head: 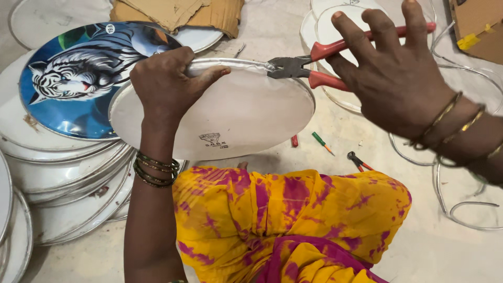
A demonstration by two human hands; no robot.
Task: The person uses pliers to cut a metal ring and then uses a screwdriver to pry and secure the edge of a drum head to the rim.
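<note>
Low in the frame lies a yellow-and-pink lap point(293, 225). Just above it, mid-frame, the white disc point(220, 112) rests tilted — thin, light and springy by the look, best held at its stiff rim. The left hand point(167, 84) is clamped on that rim. The right hand point(393, 68), fingers splayed, presses red pliers point(314, 65) whose jaws bite the rim. Farther, upper left, a tiger disc point(78, 78) tops a stack.
</note>
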